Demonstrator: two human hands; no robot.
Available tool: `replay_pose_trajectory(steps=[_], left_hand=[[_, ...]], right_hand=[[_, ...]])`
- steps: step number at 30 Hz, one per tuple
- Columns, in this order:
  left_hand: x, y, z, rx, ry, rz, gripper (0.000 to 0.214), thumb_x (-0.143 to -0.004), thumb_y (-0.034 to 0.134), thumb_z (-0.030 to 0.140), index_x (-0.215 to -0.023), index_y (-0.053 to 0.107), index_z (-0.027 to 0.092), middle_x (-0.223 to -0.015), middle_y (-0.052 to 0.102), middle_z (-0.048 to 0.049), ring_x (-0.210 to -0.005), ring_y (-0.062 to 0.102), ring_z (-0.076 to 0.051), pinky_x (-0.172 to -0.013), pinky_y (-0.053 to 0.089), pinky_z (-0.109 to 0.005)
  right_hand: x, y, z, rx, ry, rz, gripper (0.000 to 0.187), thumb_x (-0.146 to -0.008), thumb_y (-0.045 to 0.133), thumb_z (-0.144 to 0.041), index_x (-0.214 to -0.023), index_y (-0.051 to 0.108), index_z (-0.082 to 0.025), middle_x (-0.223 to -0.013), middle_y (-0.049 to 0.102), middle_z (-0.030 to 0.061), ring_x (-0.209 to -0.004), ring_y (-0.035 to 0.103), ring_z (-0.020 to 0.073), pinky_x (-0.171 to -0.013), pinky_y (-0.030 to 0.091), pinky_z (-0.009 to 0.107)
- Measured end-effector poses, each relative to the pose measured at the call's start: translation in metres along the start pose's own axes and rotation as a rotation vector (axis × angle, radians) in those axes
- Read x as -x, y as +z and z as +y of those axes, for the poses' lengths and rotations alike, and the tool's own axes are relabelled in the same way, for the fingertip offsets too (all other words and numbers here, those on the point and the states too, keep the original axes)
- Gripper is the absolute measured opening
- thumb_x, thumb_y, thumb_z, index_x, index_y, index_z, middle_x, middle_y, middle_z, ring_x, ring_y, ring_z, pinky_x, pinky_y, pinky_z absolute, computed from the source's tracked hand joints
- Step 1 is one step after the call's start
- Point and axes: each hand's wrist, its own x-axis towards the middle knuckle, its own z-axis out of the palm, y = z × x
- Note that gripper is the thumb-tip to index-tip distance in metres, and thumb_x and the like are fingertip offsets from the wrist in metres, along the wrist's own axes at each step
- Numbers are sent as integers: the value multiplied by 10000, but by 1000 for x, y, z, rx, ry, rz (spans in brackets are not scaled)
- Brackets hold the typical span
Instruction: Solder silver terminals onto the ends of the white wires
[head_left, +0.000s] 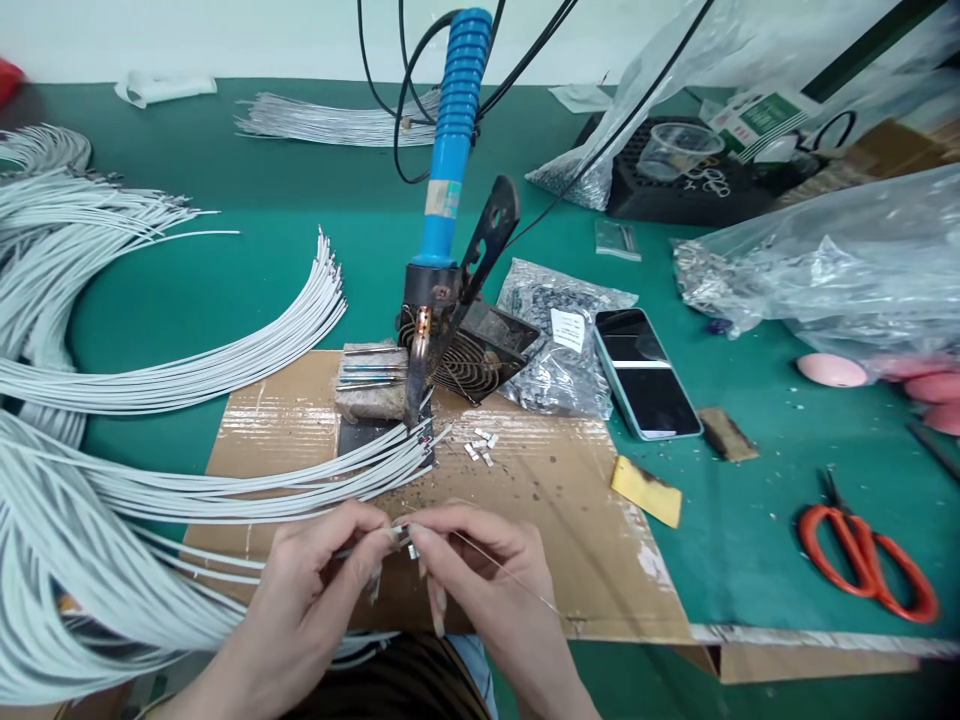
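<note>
My left hand (319, 575) pinches a white wire close to its end, near the front edge of the cardboard (555, 490). Against its fingertips, my right hand (491, 570) is closed with thumb and forefinger together, and a thin bare strand (510, 575) trails from it to the right. A small silvery-white piece (412, 550) shows between the two hands; its details are hidden by the fingers. Just beyond, white wires (352, 482) lie with their ends under the tip of a blue-handled soldering iron (457, 130), held nearly upright in its stand. Small white metal pieces (480, 446) lie nearby.
Large bundles of white wire (112, 560) fill the left. On the right are a phone (649, 375), a yellow sponge (646, 490), orange-handled scissors (866, 560) and plastic bags (847, 260). A bag of small parts (562, 335) lies behind the cardboard.
</note>
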Motion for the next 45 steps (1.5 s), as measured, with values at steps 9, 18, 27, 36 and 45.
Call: replay_pose_trajectory(steps=[9,18,27,36,45], left_hand=[[0,4,-1,113,-63,22,323,-1068,514,386,-843,663,209,-656,541,51,-588,465,-116,-545,371,-212],[1,7,0,35,-1,59,265,-1069,511,310,-869,658,218,-684,604,47,-603,545,-111,-574,416,-201],[4,22,-9,-103,96,237,165,-1014,576,197,-875,659,231,-663,653,61,-542,563,-93,-560,427,-181],[-6,25,-6,359,-326,197,359,-906,701,491,-714,637,194,-547,486,74,-505,373,-95,-500,313,-203],[-1,16,-4,485,-345,159,508,-767,804,661,-912,765,176,-670,678,-4,-645,546,-164,-595,395,-257]], right_hand=[[0,9,-16,170,-172,37,109,-798,790,-179,-773,879,-236,-607,654,15,-495,571,93,-424,463,148],[-1,10,-10,151,-111,87,81,-767,818,-245,-705,856,-211,-565,621,-1,-467,531,82,-417,423,154],[8,20,0,31,46,201,185,-797,829,-343,-711,794,-183,-472,554,-51,-355,422,52,-356,379,161],[-13,-16,13,648,-320,209,186,-892,707,-294,-849,866,-206,-625,669,10,-509,579,122,-482,476,224],[13,-184,-82,1153,-171,1021,460,-771,679,-520,-947,824,-119,-936,778,213,-877,697,349,-865,513,496]])
